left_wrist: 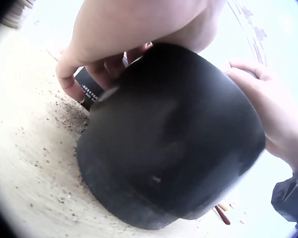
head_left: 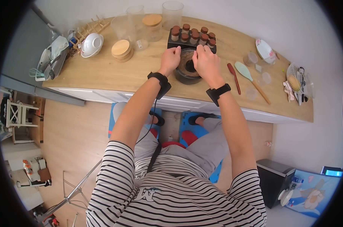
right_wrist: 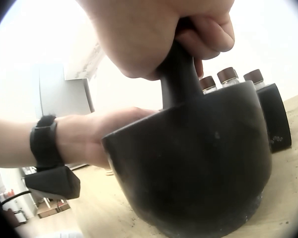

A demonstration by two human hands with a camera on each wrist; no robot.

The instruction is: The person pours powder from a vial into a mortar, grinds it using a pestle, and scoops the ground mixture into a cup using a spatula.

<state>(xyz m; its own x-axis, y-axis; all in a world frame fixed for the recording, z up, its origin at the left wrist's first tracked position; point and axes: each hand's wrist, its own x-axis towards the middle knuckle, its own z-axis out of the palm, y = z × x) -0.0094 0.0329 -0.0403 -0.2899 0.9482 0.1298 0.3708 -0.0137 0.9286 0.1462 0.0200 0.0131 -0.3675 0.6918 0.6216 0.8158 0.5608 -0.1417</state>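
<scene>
A black mortar (head_left: 185, 79) stands on the wooden worktop with brown ground stuff (head_left: 184, 57) inside. My right hand (head_left: 208, 63) grips the black pestle (right_wrist: 179, 82), whose lower end is down in the bowl; the mortar wall hides its tip in the right wrist view. At the left rim, my left hand (head_left: 170, 60) holds the mortar, its fingers curled along the far side in the left wrist view. Just behind the mortar sits a black rack (right_wrist: 274, 116) of spice jars (head_left: 194, 36) with brown lids.
Crumbs (left_wrist: 64, 116) lie scattered around the mortar's base. To the right are a red spatula (head_left: 233, 78), a mint spoon (head_left: 244, 70) with a wooden handle and a patterned dish (head_left: 265, 51). On the left stand a wooden-lidded jar (head_left: 122, 50) and white bowls (head_left: 92, 45).
</scene>
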